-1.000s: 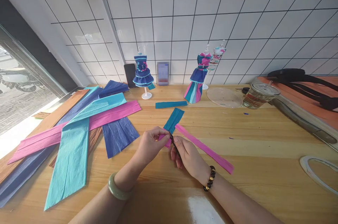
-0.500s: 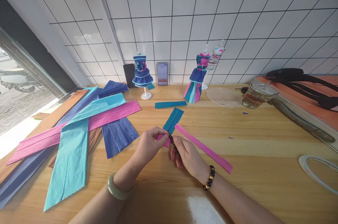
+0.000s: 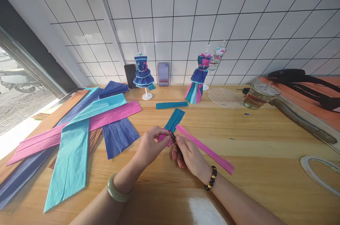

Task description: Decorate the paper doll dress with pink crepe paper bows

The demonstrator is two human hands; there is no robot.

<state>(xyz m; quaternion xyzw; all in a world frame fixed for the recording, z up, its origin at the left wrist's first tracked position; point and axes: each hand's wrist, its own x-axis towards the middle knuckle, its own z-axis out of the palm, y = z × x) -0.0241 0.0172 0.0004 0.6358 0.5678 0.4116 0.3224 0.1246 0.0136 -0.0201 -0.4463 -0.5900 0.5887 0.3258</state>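
Observation:
Between the fingertips of my left hand (image 3: 150,145), closed in a pinch, is a small pink crepe paper piece (image 3: 161,136), mostly hidden by the fingers. My right hand (image 3: 190,154) is closed around small black scissors (image 3: 174,139), whose blades sit slightly apart at the left fingertips and the paper's edge. Just beyond the hands lies a teal paper strip (image 3: 174,119). A long narrow pink strip (image 3: 209,152) runs from there toward the lower right, past my right hand. Farther back is another teal strip (image 3: 171,105).
Crepe paper strips in turquoise (image 3: 74,154), pink, blue and brown overlap on the left. Small dress forms, one in a blue dress (image 3: 143,71), another in a long dress (image 3: 199,78), stand by the tiled wall. A lidded cup (image 3: 259,97) and clear disc (image 3: 224,97) are at right.
The scissor blades have parted slightly at the left fingertips. Both hands stay in nearly the same place, and the strips on the table have not moved.

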